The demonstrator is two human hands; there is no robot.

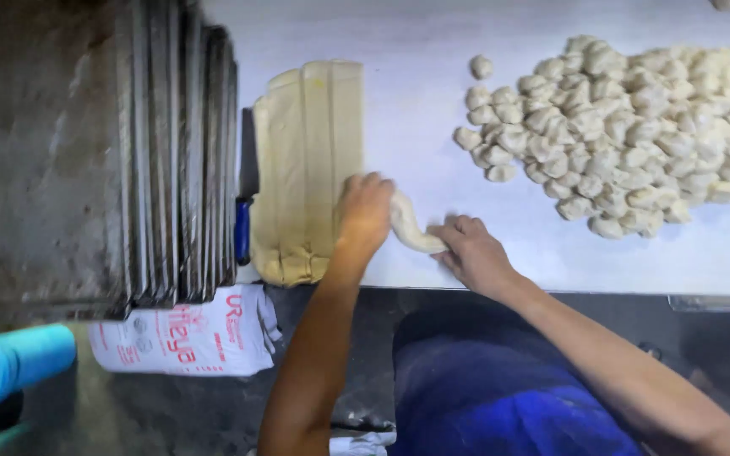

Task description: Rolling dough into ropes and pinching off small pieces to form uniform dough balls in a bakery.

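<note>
The left hand (pixel 365 211) was closed around one end of a short, pale rope of soft dough (pixel 411 228), its fingers curled over the dough at the right edge of the large, flattened slab of cream-coloured dough (pixel 310 160). The right hand (pixel 471 249) pinched the rope's other end just to the right of the slab, fingers bent down on it, so that the rope curved between the two hands on the white worktop (pixel 433 101).

The slab lay lengthwise on the worktop, scored into long strips. Along the slab's left side lay a knife with a dark blade and a blue handle (pixel 243 228), touching or just beside the dough; which of the two could not be told. Farther left of the slab stood a stack of grey metal trays (pixel 179 160), set on edge.

Well to the right of the slab, a broad heap of small, rounded, off-white dough pieces (pixel 627 127) covered the worktop, with one piece lying a little apart at its upper left.

Below the slab, off the front edge of the worktop, sat a white paper sack with red print (pixel 187 333), and farther left of it a light-blue cylinder (pixel 10 363). The person's blue garment (pixel 500 397) showed below the hands.
</note>
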